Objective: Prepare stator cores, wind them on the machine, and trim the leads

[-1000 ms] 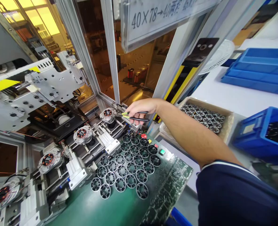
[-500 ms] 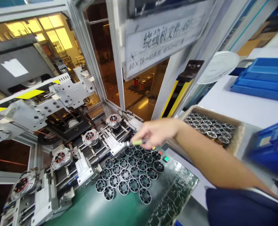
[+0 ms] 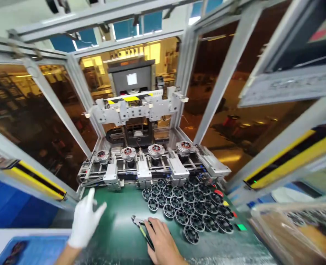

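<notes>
My right hand (image 3: 163,237), bare, rests low over the green work surface (image 3: 113,206), its fingers curled over the handles of a pair of side cutters (image 3: 142,228). The cutters' handles are green and black, and their metal jaws point away from me to the left. In a white glove, my left hand (image 3: 85,219) hovers at the left edge of the surface, thumb and fingers spread, holding nothing. Right of the cutters stand several round metal stator rings (image 3: 181,216), grouped closely together. Beyond them, a machine holds ring-shaped parts in a row of fixtures (image 3: 156,149).
Metal frame posts enclose the machine, with yellow-and-black bars (image 3: 38,179) on both sides. A blue tray (image 3: 38,250) lies at lower left. At right is a plastic-lined box (image 3: 290,224) of more rings. Small coloured buttons (image 3: 241,227) sit near the right edge.
The view has swung left to face the machine. My right hand has come down from beside the fixtures to the front of the surface with the cutters. My gloved left hand has entered view.
</notes>
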`<state>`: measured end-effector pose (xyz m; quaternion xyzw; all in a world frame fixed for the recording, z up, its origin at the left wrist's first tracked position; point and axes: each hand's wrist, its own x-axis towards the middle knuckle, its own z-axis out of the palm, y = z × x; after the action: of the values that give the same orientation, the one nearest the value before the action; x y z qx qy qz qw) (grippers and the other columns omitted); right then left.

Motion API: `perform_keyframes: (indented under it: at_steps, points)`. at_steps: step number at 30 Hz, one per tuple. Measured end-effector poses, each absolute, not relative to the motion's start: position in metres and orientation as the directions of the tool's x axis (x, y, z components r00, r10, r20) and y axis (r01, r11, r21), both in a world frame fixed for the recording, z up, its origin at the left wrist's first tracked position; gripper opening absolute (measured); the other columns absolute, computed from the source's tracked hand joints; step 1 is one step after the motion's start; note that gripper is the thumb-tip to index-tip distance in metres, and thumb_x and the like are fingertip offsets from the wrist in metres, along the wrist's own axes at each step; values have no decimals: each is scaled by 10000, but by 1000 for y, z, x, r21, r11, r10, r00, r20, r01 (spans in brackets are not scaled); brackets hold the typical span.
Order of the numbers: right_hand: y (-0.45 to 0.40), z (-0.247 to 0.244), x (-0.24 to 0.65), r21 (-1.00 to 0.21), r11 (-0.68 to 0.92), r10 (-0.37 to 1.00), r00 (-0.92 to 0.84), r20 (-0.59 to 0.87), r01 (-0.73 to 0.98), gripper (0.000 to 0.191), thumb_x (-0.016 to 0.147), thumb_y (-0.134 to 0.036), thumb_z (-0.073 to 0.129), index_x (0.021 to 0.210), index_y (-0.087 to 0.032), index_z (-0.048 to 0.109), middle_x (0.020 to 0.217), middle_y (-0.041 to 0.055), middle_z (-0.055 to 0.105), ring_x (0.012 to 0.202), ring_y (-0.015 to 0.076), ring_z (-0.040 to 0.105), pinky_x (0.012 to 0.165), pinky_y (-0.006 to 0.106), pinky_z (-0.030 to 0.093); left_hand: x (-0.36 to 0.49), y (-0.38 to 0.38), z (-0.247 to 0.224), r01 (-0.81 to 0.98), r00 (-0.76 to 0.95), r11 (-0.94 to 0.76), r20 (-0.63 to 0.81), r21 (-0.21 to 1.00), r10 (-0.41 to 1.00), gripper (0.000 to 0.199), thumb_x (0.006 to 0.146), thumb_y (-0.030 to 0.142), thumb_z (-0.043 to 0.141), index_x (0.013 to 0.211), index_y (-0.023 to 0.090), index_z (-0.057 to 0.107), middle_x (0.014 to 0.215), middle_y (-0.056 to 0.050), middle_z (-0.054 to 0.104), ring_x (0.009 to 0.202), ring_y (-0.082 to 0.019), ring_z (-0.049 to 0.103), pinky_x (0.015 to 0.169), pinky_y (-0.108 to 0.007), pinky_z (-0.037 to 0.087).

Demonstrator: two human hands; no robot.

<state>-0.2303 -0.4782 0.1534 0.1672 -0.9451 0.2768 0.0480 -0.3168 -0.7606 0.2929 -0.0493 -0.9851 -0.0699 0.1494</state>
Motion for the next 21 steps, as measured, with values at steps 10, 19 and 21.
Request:
perform_keyframes:
  at_steps: [10,19,21]
  points:
    - [-458,125,-229,-372,742,-344,-793,503,-558,685,767,-253,608,1423,-274,408,1336,135,566,1178,372,587,957,543,530,-485,-753,426,217,-975,970,23,-112,221,637,615,416,838,1203,251,657,1541,-126,355,1421,-445,169,1103,-587,237]
    - [-457,128,-234,-380,730,-338,-782,523,-569,612,774,-254,607,1370,-250,473,1307,141,589,1167,364,601,945,535,554,-533,-740,411,166,-959,986,-238,-18,157,379,845,452,667,1080,155,663,1346,-113,564,1262,-301,494,1047,-555,392]
    - [-456,123,-235,-368,744,-347,-794,499,-557,620,769,-258,625,1374,-257,489,1326,134,583,1184,370,595,955,528,558,-534,-736,411,163,-965,987,-210,1,160,362,875,459,631,1059,149,660,1244,-107,623,1176,-272,560,1015,-528,426]
